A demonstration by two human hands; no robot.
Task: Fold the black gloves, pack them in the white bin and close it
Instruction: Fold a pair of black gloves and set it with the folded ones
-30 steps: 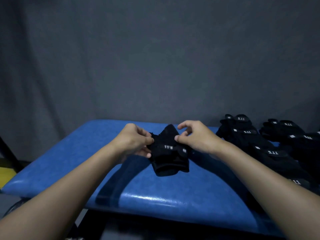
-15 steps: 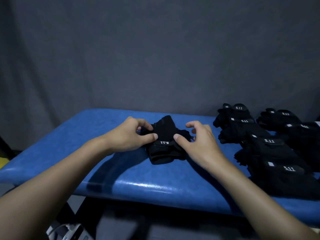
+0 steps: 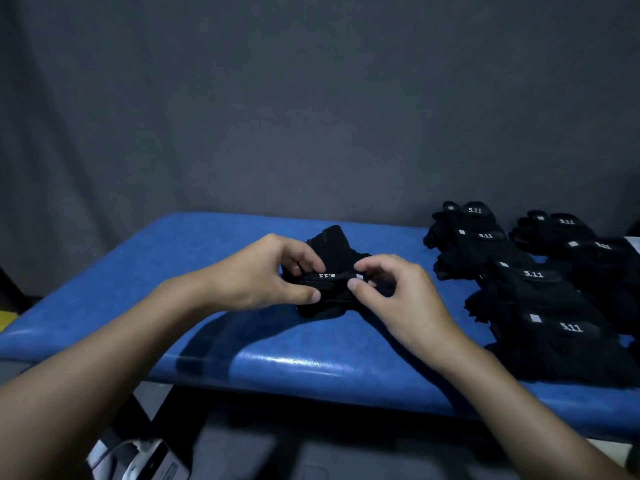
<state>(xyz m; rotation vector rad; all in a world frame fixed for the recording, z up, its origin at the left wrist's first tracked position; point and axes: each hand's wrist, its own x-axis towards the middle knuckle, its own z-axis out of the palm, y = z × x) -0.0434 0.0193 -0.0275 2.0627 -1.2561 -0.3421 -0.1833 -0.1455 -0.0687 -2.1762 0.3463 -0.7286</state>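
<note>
Head view is showing both hands working a folded black glove (image 3: 329,268) lying on the blue padded bench (image 3: 214,344). Left hand (image 3: 258,273) is pinching the glove's near-left side between thumb and curled fingers; right hand (image 3: 398,292) is pinching its strap end. More black gloves (image 3: 533,289) are lying piled on the bench, right of the held glove.

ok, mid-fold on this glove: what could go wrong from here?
1. The left hand and right hand pinch the glove at its strap; released, it may spring open.
2. The pile of loose gloves lies close by the right forearm; a sweep could drag one off the blue bench.
3. No white bin in view; the fold may loosen on the way.
</note>
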